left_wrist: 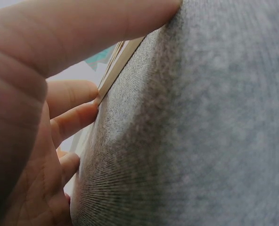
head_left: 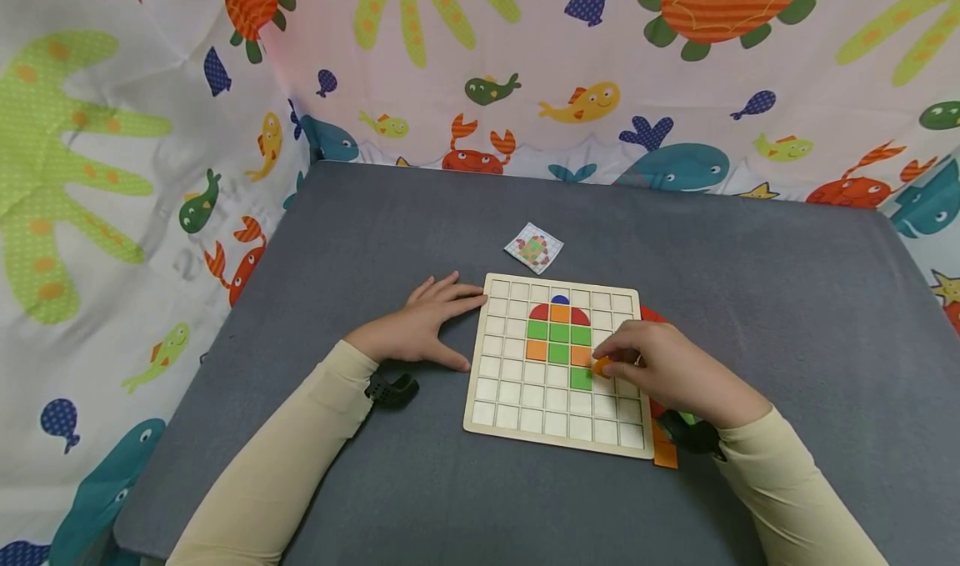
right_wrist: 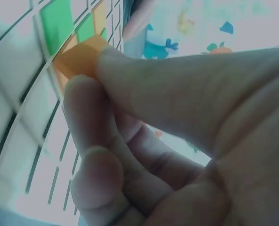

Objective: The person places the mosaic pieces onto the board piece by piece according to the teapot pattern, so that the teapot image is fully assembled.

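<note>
A wooden grid board [head_left: 510,418] lies on the grey table, with red, blue, green and orange pieces in its upper and middle cells. My left hand [head_left: 420,326] rests at the board's left side, its fingers spread and the tips touching the edge. In the left wrist view, the thumb and fingertips [left_wrist: 90,89] meet the board's rim. Over the right part of the grid, my right hand [head_left: 667,366] pinches an orange tile [right_wrist: 80,56] between thumb and fingers. That tile is held tilted, close beside the lowest green square [head_left: 581,378].
A small pattern card [head_left: 534,247] lies behind the board. Loose red [head_left: 654,314], green and orange [head_left: 666,453] pieces stick out along the board's right edge, partly hidden by my right hand and wrist. A cloth printed with sea animals [head_left: 525,124] hangs behind the table.
</note>
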A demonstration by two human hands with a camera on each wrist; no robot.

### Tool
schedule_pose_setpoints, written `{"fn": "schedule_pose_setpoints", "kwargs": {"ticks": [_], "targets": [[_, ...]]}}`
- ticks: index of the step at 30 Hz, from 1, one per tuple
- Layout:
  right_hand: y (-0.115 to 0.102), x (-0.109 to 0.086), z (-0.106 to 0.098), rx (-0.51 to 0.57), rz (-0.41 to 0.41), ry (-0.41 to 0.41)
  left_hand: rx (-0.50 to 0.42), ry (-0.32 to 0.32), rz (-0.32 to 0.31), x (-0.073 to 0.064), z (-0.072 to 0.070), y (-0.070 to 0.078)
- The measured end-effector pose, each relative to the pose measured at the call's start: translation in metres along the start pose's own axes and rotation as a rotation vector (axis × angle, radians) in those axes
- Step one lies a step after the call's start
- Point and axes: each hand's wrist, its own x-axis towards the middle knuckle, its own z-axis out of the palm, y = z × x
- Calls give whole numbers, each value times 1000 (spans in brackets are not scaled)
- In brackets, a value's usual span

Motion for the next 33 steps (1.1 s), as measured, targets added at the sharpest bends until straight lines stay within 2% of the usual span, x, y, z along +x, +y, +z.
{"fn": "schedule_pose_setpoints", "kwargs": {"ticks": [4,14,26,33], "targets": [[-6,10,5,-1,-24,-2,0,0,3,0,-1,1],[-18,33,20,73,-55,-60,12,6,2,1,-1,0],[-14,40,32,98,-54,-58,16,17,5,1,-3,1],[-11,40,42,48,-53,-53,8,6,5,-2,-1,1]]}}
